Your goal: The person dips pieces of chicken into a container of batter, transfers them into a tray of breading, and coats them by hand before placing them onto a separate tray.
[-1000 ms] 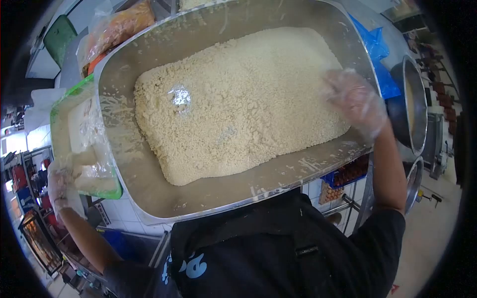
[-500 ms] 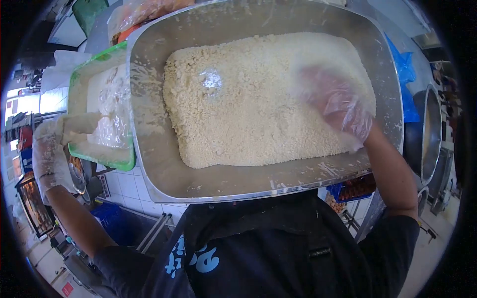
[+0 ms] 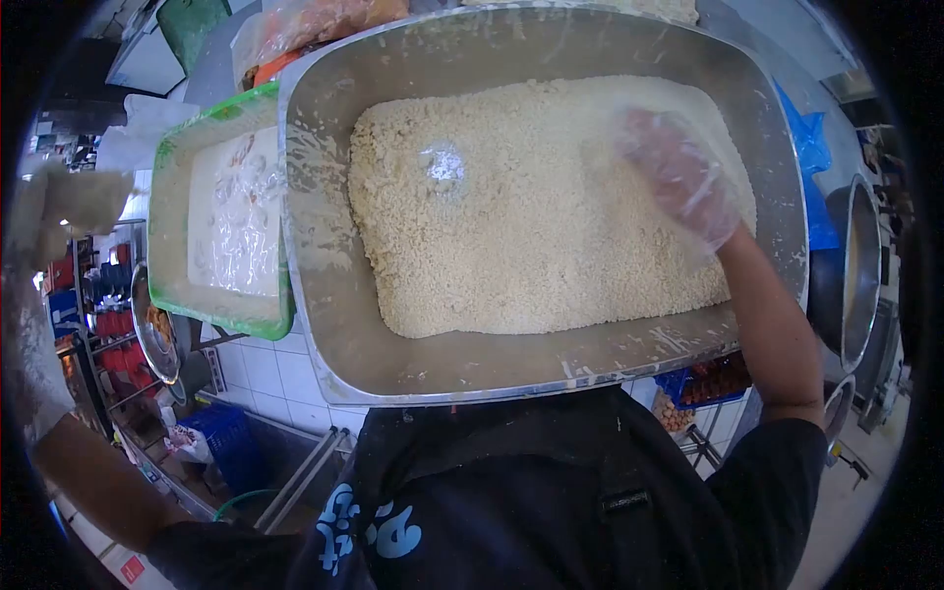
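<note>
My right hand (image 3: 678, 182), in a clear plastic glove, is over the right part of a bed of pale, crumbly breading (image 3: 521, 216). Its fingers look stretched out and hold nothing visible, though they are blurred. The breading fills the bottom of a large metal tub (image 3: 324, 344) with smeared walls. Far to the left, my left hand (image 3: 44, 231) is raised beside the green-rimmed tray (image 3: 216, 320), apart from it. Motion smears this gloved hand, and its pale-coated fingers cannot be told apart. White liquid (image 3: 236, 226) with lumps in it lies in the tray.
Bagged pinkish food (image 3: 315, 25) sits behind the tub. A blue plastic bag (image 3: 811, 147) and a metal bowl (image 3: 857, 270) are at the right. Below, a blue crate (image 3: 713, 383) and a blue bin (image 3: 216, 447) stand near the tiled floor (image 3: 258, 369).
My left hand has moved left and up, away from the green-rimmed tray. My right hand remains over the breading, fingers shifted slightly. The whole view has shifted a little.
</note>
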A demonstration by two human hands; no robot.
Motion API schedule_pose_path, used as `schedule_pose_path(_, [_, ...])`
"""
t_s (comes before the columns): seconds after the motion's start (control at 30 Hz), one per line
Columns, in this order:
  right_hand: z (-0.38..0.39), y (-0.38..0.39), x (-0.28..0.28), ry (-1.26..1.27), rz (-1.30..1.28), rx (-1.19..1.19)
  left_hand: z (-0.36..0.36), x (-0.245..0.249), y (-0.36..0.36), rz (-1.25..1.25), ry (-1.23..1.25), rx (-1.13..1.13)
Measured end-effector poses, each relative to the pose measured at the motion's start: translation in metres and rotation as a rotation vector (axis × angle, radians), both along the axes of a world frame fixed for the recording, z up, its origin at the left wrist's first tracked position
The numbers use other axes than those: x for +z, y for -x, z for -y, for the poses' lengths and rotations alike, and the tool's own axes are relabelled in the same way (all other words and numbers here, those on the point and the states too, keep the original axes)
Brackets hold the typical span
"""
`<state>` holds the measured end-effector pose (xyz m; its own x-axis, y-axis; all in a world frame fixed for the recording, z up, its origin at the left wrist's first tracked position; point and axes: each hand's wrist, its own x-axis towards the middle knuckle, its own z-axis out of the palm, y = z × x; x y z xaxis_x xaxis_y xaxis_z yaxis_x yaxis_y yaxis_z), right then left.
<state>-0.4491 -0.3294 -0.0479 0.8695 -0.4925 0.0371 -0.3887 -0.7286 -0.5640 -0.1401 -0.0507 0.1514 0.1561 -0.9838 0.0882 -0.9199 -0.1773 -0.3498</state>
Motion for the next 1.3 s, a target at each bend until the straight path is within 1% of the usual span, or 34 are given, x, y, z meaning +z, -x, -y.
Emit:
schedule_pose_path(0.03, [0.006, 0.002, 0.005, 0.039, 0.002, -0.056, 0.009, 0.000, 0.002, -0.006, 0.000, -0.023])
schedule_pose_path(0.13, [0.021, 0.010, 0.009, -0.072, -0.006, -0.097, 0.042, -0.013, 0.011, -0.040, -0.024, -0.089])
schedule_pose_path(0.23, [0.016, 0.008, 0.005, 0.053, 0.024, -0.114, 0.077, -0.049, 0.027, -0.104, -0.092, -0.158])
schedule_pose_path(0.33, [0.001, -0.001, 0.026, -0.216, -0.136, -0.252, 0.097, -0.104, 0.052, -0.187, -0.193, -0.195])
schedule_pose_path(0.4, [0.007, 0.013, 0.007, -0.009, -0.305, -0.062, 0.099, -0.126, 0.066, -0.250, -0.214, -0.207])
schedule_pose_path(0.47, [0.008, 0.025, -0.010, 0.053, -0.458, 0.132, 0.092, -0.123, 0.070, -0.310, -0.190, -0.224])
schedule_pose_path(0.5, [0.004, 0.030, -0.014, 0.015, -0.524, 0.228, 0.086, -0.114, 0.069, -0.337, -0.154, -0.235])
schedule_pose_path(0.57, [-0.007, 0.029, -0.005, -0.363, -0.635, 0.114, 0.068, -0.086, 0.061, -0.363, -0.056, -0.252])
schedule_pose_path(0.63, [-0.031, 0.007, 0.024, -1.029, -0.673, -0.341, 0.046, -0.059, 0.047, -0.370, 0.083, -0.218])
schedule_pose_path(0.7, [-0.045, -0.008, 0.043, -1.134, -0.723, -0.245, 0.024, -0.054, 0.017, -0.394, 0.248, -0.048])
schedule_pose_path(0.73, [-0.053, -0.016, 0.048, -1.187, -0.748, -0.198, 0.006, -0.062, -0.002, -0.684, 0.454, 0.245])
schedule_pose_path(0.8, [-0.072, -0.038, 0.043, -1.149, -0.831, -0.165, -0.024, -0.085, -0.039, -0.647, 0.604, 0.338])
schedule_pose_path(0.83, [-0.079, -0.044, 0.035, -1.128, -0.871, -0.147, -0.029, -0.098, -0.054, -0.324, 0.535, 0.136])
schedule_pose_path(0.9, [-0.091, -0.044, -0.008, -0.670, -0.595, 0.508, -0.043, -0.124, -0.089, -0.278, 0.461, 0.221])
schedule_pose_path(0.93, [-0.097, -0.048, -0.028, -0.598, -0.462, 0.671, -0.050, -0.138, -0.104, -0.255, 0.421, 0.266])
schedule_pose_path(0.97, [-0.103, -0.052, -0.047, -0.514, -0.314, 0.816, -0.058, -0.155, -0.117, -0.095, 0.420, 0.244])
schedule_pose_path(1.0, [-0.115, -0.065, -0.062, -0.604, -0.188, 0.808, -0.066, -0.174, -0.128, 0.063, 0.411, 0.221])
schedule_pose_path(1.03, [-0.127, -0.084, -0.057, -0.804, -0.231, 0.681, -0.069, -0.181, -0.134, 0.224, 0.400, 0.192])
schedule_pose_path(1.07, [-0.138, -0.104, -0.053, -0.999, -0.253, 0.533, -0.071, -0.186, -0.139, -0.075, 0.474, 0.320])
schedule_pose_path(1.1, [-0.151, -0.132, -0.019, -1.285, -0.448, 0.236, -0.068, -0.189, -0.136, -0.382, 0.541, 0.444])
schedule_pose_path(1.13, [-0.157, -0.146, -0.001, -1.541, -0.638, -0.096, -0.064, -0.190, -0.131, -0.694, 0.601, 0.560])
schedule_pose_path(1.23, [-0.147, -0.144, -0.013, -2.100, -0.359, -0.030, -0.056, -0.183, -0.116, -0.998, 0.629, 0.576])
schedule_pose_path(1.3, [-0.128, -0.129, 0.008, -2.024, -0.148, -0.186, -0.057, -0.185, -0.115, -1.058, 0.641, 0.617])
